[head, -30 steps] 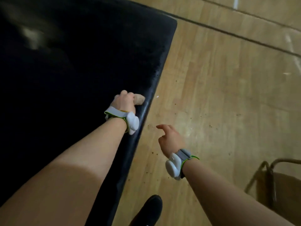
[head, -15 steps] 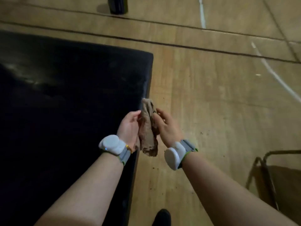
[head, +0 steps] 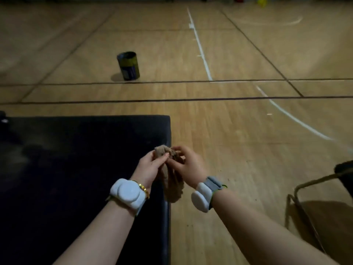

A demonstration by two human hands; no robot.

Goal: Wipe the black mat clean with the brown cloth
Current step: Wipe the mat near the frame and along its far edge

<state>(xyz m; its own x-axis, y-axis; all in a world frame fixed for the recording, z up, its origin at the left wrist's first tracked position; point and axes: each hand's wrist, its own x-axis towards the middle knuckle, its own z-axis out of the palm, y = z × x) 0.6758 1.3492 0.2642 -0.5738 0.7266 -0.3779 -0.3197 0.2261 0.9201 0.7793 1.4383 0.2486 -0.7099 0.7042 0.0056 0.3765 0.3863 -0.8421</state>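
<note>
A wooden gym floor (head: pixel 238 131) with white and dark painted lines filled most of the view. The black mat (head: pixel 66 169) lay flat on it at the lower left, its right edge running down beneath the hands. At the far right edge stood part of a metal-framed chair (head: pixel 305 188). A dark cylindrical can (head: pixel 128 66) with a yellow label stood upright on the floor well beyond the mat's far edge. Both forearms reached forward, each wrist wearing a white band device (head: pixel 128 195). The brown cloth (head: pixel 172 180) hung bunched between the two hands, lifted off the mat, over its right edge. The left hand (head: pixel 150 166) had its grip curled round the cloth's upper part, thumb on top. The right hand (head: pixel 188 163) pinched the cloth's top from the other side with its fingertips.
</note>
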